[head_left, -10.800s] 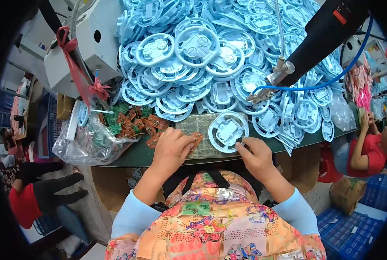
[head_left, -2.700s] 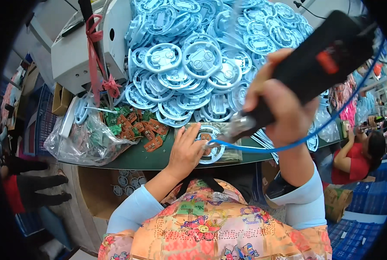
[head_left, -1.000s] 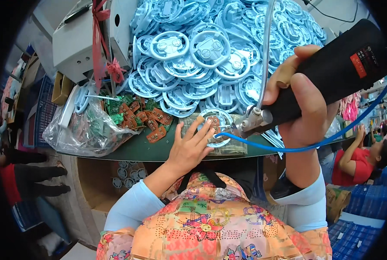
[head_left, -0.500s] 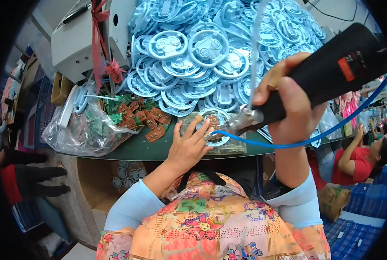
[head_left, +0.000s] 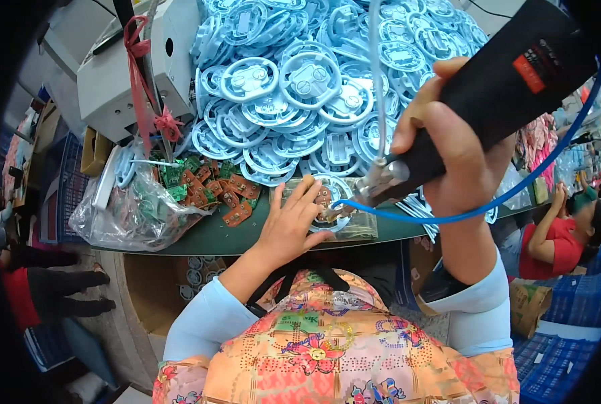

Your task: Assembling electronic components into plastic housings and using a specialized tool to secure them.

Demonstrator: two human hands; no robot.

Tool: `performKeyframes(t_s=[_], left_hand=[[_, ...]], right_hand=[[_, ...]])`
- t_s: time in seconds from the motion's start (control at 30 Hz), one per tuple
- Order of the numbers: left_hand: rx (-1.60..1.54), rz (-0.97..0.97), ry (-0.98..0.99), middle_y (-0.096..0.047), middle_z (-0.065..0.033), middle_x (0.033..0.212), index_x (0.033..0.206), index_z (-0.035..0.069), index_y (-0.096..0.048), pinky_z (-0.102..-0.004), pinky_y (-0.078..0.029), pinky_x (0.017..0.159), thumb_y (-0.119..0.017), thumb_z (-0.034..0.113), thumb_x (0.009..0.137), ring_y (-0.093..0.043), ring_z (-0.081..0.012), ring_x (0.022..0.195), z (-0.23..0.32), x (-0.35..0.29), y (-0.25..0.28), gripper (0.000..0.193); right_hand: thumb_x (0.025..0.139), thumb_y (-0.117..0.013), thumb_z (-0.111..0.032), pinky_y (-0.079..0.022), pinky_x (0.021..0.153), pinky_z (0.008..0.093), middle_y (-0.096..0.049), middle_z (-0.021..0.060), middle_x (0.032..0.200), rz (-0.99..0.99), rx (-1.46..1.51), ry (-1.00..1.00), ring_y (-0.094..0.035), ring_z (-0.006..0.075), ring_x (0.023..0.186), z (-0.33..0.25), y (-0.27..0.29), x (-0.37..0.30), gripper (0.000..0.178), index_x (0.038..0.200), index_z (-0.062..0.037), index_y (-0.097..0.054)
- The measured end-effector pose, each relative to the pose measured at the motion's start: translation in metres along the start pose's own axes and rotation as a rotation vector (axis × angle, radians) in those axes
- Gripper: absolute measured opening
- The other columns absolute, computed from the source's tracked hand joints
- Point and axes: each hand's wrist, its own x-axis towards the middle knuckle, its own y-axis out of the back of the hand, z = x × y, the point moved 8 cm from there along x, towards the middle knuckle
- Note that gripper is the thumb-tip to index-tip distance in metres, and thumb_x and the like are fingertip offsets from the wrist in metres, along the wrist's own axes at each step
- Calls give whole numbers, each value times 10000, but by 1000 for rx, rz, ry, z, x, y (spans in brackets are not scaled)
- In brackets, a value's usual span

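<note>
My right hand [head_left: 458, 138] is wrapped round a black power screwdriver [head_left: 499, 94] with a metal nose and a thin blue hose. Its tip points down-left onto a light-blue plastic ring-shaped housing [head_left: 341, 183] lying near the table's front edge. Inside that housing sits a brown circuit board [head_left: 323, 196], partly covered by fingers and tool. My left hand [head_left: 287, 222] lies flat over the housing's left side, fingers stretched out and thumb apart. The exact contact of the tip is too small to make out.
A large heap of light-blue housings [head_left: 310, 81] fills the back of the green table [head_left: 206, 240]. Brown and green boards [head_left: 236, 214] spill from a clear plastic bag [head_left: 129, 219] at left, below a grey machine [head_left: 139, 74]. White sticks [head_left: 418, 215] lie at right; a person in red [head_left: 549, 246] sits beyond.
The whole view has shifted slightly, moving the heap leftward in the picture. Both hands stay at the same housing, and the screwdriver remains in my right hand, its tip still over the board.
</note>
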Motion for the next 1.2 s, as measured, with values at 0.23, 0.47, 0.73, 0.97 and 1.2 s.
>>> performKeyframes(t_s=[0.23,0.47,0.73,0.97,1.2], left_hand=[[2,22,-26,-515,-147,1368,1160,51,-532,-618,-257,1089,-830,343,724,-429,-335,1338,-1,1,1,604],[17,33,-37,-567,-135,1264,1198,36,-534,-615,-255,1091,-831,361,721,-505,-331,1242,1,1,0,649],[11,-16,-6,-458,-133,1473,1187,85,-519,-629,-249,1097,-824,343,733,-358,-308,1424,-1,-2,-3,605],[12,-12,-4,-459,-139,1471,1140,69,-525,-631,-243,1101,-824,346,732,-360,-316,1421,-2,-3,-6,577],[-4,-14,13,-466,-145,1464,1119,77,-524,-632,-238,1103,-823,347,732,-360,-320,1420,-5,-2,-4,558]], right_hand=[[835,-596,-50,-504,582,306,-579,123,731,-14,24,-55,-612,201,600,11,-9,-4,399,1198,65,-477],[834,-595,-44,-503,572,305,-585,125,734,-17,29,-44,-608,201,585,16,-7,-4,392,1192,63,-477],[828,-588,-42,-507,575,306,-579,118,723,-2,27,-40,-608,201,586,12,-6,-7,387,1184,64,-479],[831,-585,-45,-505,578,306,-584,125,731,2,22,-37,-605,199,586,11,-7,-8,381,1180,64,-479],[834,-573,-26,-505,579,299,-586,123,747,33,13,-53,-601,189,593,19,-8,-8,359,1172,50,-477]])
